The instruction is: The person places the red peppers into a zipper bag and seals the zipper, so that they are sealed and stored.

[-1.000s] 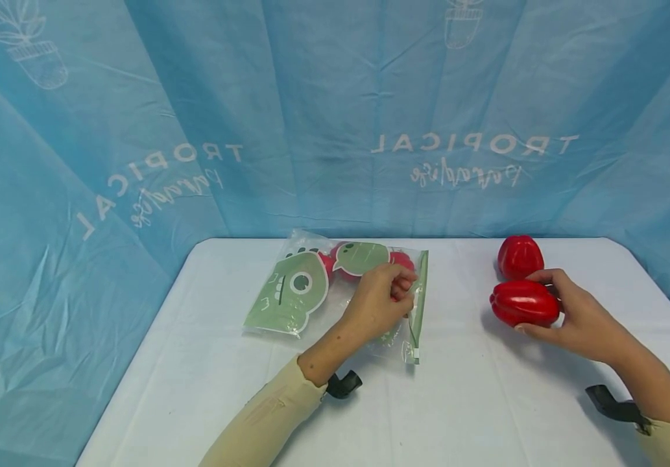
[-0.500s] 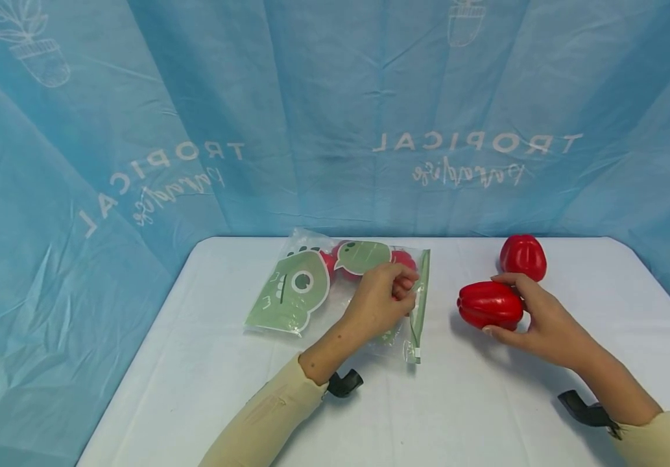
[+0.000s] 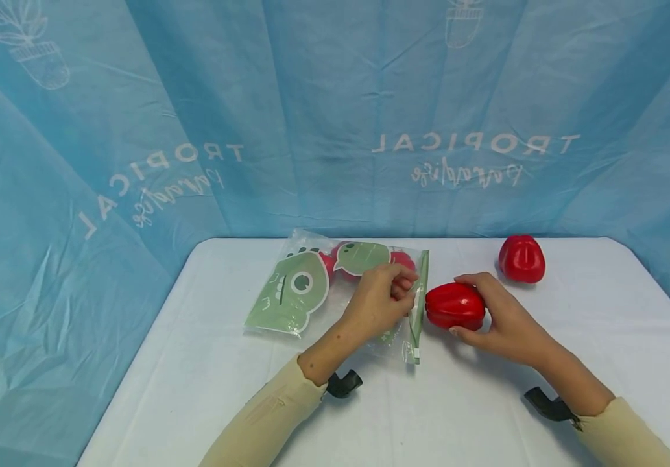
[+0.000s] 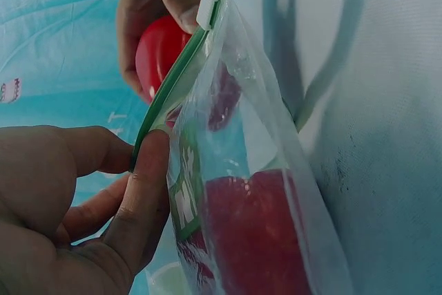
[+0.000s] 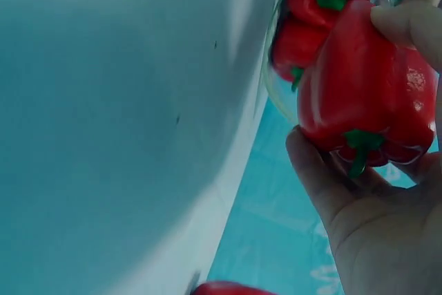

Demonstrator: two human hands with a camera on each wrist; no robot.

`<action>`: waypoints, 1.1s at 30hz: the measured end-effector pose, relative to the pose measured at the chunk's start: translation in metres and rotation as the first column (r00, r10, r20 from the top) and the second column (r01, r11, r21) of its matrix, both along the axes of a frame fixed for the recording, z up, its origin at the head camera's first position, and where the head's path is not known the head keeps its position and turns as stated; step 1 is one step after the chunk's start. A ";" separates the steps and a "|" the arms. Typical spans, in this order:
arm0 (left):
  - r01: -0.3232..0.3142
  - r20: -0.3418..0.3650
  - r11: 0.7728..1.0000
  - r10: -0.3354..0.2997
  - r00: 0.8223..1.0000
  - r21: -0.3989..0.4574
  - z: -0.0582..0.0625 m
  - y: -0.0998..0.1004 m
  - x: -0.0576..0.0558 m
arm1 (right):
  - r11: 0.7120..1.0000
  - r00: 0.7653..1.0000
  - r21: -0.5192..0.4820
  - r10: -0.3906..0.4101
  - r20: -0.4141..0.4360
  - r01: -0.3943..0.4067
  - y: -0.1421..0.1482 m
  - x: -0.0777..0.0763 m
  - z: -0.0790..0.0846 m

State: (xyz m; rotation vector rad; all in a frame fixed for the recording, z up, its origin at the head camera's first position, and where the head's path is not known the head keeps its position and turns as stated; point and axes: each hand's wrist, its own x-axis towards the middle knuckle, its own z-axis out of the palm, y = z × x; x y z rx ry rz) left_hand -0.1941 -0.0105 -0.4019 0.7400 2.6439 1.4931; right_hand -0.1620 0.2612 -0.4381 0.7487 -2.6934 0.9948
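Note:
My left hand (image 3: 378, 298) pinches the green zip edge of a clear slider bag (image 3: 294, 292) printed with green cartoon dinosaurs; in the left wrist view its fingertips (image 4: 153, 153) hold the rim up. Red bell peppers lie inside the bag, one pepper (image 4: 255, 233) showing through the plastic. Around another red bell pepper (image 3: 455, 306) my right hand (image 3: 504, 321) has its thumb and fingers, right at the bag's mouth. From the right wrist, this pepper's green stem (image 5: 362, 146) faces the palm, and two peppers (image 5: 324, 15) show beyond it within the bag opening.
A further red bell pepper (image 3: 521, 259) stands at the back right of the white-covered table (image 3: 177, 389). Behind the table hangs a blue printed curtain (image 3: 335, 117). Dark wrist mounts (image 3: 343, 384) stick out beneath both forearms.
My right hand has carried the bell pepper leftward from beside the other pepper to the bag's mouth. The left hand and the bag have stayed in place.

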 end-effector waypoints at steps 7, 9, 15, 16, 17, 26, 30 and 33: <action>-0.005 0.017 1.000 0.005 1.000 -0.005 0.000 0.001 0.000 | 1.000 1.000 0.013 -0.013 -0.007 0.013 -0.016 -0.006 -0.007; -0.006 0.017 1.000 0.006 1.000 -0.008 0.000 0.001 0.000 | 1.000 1.000 0.017 -0.013 -0.008 0.013 -0.021 -0.007 -0.009; -0.001 0.000 1.000 0.001 1.000 -0.013 -0.001 0.000 0.000 | 1.000 1.000 0.016 -0.020 0.004 0.020 -0.034 -0.009 -0.011; -0.002 0.000 1.000 0.002 1.000 -0.015 -0.001 0.000 0.000 | 1.000 1.000 0.015 -0.025 0.012 0.024 -0.035 -0.010 -0.011; -0.002 0.000 1.000 0.002 1.000 -0.015 -0.001 0.000 0.001 | 1.000 0.999 0.011 -0.028 0.021 0.028 -0.036 -0.010 -0.011; -0.006 0.000 1.000 0.006 1.000 -0.026 -0.001 0.001 0.002 | 1.000 0.999 -0.027 0.013 0.030 -0.012 -0.042 -0.010 -0.011; -0.006 -0.010 1.000 0.005 1.000 -0.029 -0.001 0.000 0.001 | 0.997 0.998 -0.066 0.048 0.037 -0.046 -0.043 -0.011 -0.011; -0.001 -0.018 1.000 0.000 1.000 -0.024 -0.001 0.000 0.000 | 0.995 0.997 -0.082 0.059 0.056 -0.054 -0.045 -0.012 -0.011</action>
